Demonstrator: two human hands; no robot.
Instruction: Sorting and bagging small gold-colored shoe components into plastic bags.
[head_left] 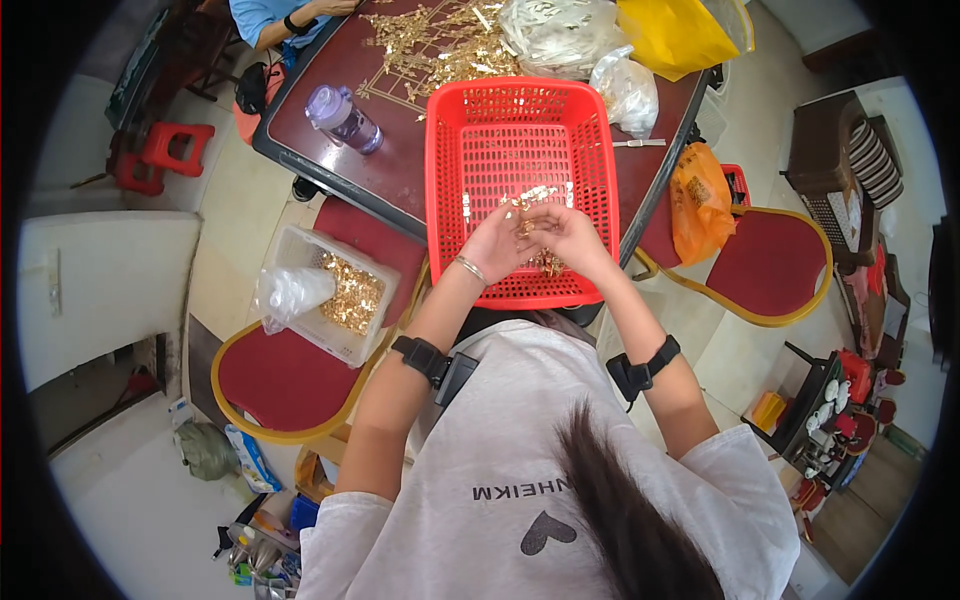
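A red plastic basket with slotted walls and floor stands in front of me at the table's near edge. Inside it, small shiny gold-coloured pieces lie in a loose cluster, some of them beneath my hands. My left hand is curled over the basket, with gold pieces at its fingers. Meeting it from the other side, my right hand has its fingers bent and pinched around gold pieces between the two hands. Their exact shape is too small to make out.
Gold pieces are heaped on the dark red table, beside clear plastic bags and a yellow bag. A purple bottle stands left. On chairs rest a white bin of gold pieces and an orange bag. Another person's arm shows far left.
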